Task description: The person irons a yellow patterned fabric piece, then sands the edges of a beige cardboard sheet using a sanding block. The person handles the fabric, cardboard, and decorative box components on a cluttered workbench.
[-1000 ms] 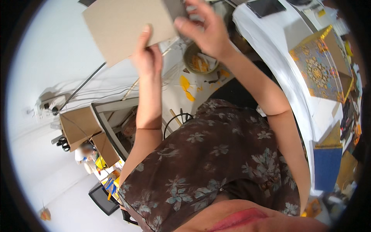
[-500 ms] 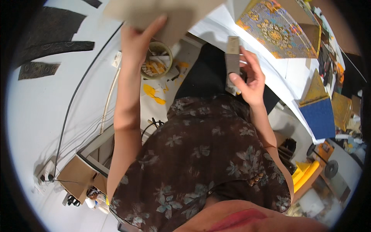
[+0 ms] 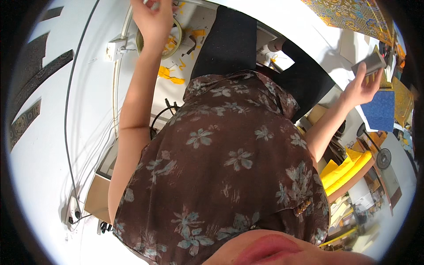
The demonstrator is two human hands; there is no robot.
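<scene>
Fingers of right hand [image 3: 360, 86] pinch grey block [image 3: 369, 64] just above blue pad [image 3: 380, 110]; keep grip firm, block level. Left hand [image 3: 152, 17] curled shut near round bowl [image 3: 174, 42].

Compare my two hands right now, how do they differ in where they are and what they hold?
The left hand is raised at the top of the view, over a round bowl of yellow scraps; the right hand is stretched far to the right, beside a blue pad. The right hand's grip is on a flat grey block; the left hand's grip runs past the frame edge, so what it holds is hidden. Both arms are bare.
</scene>
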